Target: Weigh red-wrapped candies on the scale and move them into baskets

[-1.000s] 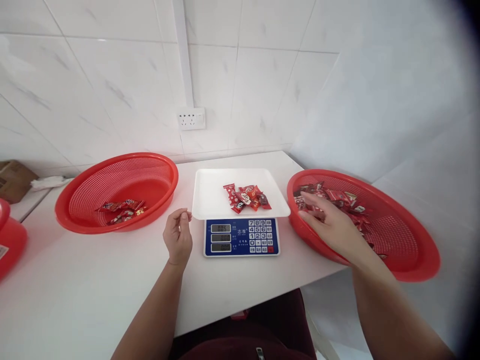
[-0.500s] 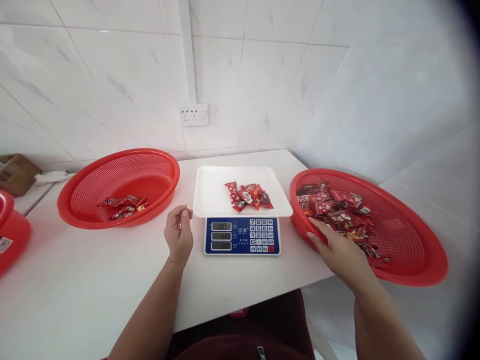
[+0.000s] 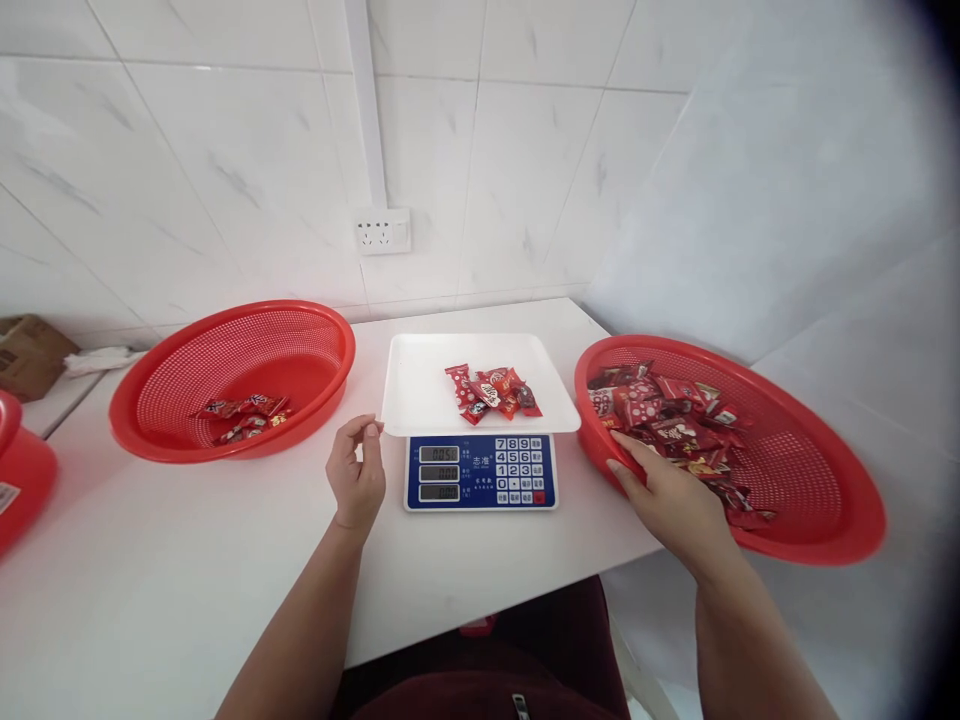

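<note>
My left hand (image 3: 357, 470) is closed beside the front left corner of the scale's white tray (image 3: 416, 385). Its thumb and fingertips come together at the tray's edge, and nothing shows between them. Several red-wrapped candies (image 3: 495, 393) lie in a small pile on the tray, above the blue keypad and display of the scale (image 3: 481, 473). On the right, my right hand (image 3: 667, 500) grips the near rim of a red plastic basket (image 3: 832, 500), thumb outside and fingers over the inner side. Many wrapped candies (image 3: 675, 425) fill that basket's left part.
Another red basket (image 3: 225, 340) with a few wrapped candies (image 3: 247, 415) stands left of the scale. Part of a third red container (image 3: 22, 480) shows at the left edge, near a cardboard box (image 3: 34, 355). A tiled wall with a socket (image 3: 383, 231) rises behind the white table (image 3: 247, 560).
The whole view has shifted slightly. Both hands keep almost the same places, and the candies on the tray lie as before.
</note>
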The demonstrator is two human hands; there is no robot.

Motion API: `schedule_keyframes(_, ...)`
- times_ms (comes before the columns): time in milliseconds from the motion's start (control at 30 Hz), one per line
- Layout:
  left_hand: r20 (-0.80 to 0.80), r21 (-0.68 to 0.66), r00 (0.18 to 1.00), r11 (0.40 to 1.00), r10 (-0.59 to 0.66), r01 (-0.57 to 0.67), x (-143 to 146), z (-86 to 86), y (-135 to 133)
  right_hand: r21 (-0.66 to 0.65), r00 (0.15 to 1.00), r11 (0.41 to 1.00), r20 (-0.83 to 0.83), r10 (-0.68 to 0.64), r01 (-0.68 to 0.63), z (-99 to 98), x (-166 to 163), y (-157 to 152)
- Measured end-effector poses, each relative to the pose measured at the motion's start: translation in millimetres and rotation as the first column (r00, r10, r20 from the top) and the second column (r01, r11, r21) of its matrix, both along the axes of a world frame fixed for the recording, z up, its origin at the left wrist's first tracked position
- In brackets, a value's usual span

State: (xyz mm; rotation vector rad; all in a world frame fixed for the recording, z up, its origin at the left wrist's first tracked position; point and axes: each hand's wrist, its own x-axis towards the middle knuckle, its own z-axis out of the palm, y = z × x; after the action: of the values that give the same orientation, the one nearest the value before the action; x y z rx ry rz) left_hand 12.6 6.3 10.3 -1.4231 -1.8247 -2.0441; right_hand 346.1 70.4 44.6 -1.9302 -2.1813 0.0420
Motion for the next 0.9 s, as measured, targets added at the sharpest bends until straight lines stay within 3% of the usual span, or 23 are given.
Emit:
schedule_keyframes(67, -0.173, -0.015, 0.985, 1.0, 0.005, -0.008, 5.3, 7.7, -3.6, 0.026, 1.0, 1.0, 0.005, 0.008, -0.008, -1.1, 0.3, -0.1)
schedule_keyframes(167, -0.357, -0.121, 0.925, 0.988, -0.132, 0.094, 17.8, 23.3, -2.7, -0.01, 1.0, 1.0, 0.02, 0.006, -0.006, 0.0, -0.3, 0.0)
schedule_keyframes(333, -0.409, -0.46, 0.787, 0.849, -0.463, 0.261, 35.8, 43.0, 26.5, -0.024, 1.0, 0.999, 0.01, 0.022, -0.022, 0.7, -0.3, 0.0)
schedule_keyframes(433, -0.442, -0.564, 0.681, 0.771, -0.584, 0.295, 42.1, 47.5, 51.1, -0.015, 0.999, 0.999, 0.01, 0.034, -0.034, -0.1, -0.2, -0.4)
schedule_keyframes(533, -0.481, -0.612, 0.605, 0.737, -0.635, 0.287, 45.1, 48.3, 70.3, -0.029, 0.999, 0.999, 0.017, 0.042, -0.042, 0.7, -0.7, -1.5)
schedule_keyframes(700, -0.486, -0.595, 0.645, 0.764, -0.59, 0.25, 31.7, 48.5, 78.5, -0.008, 0.998, 0.998, 0.009, 0.067, -0.067, 3.0, -2.0, -3.0)
schedule_keyframes(900, -0.462, -0.568, 0.724, 0.798, -0.512, 0.202, 1.6, 51.5, 59.9, 0.037, 0.997, 0.997, 0.025, 0.07, -0.07, 0.7, -2.1, -2.6)
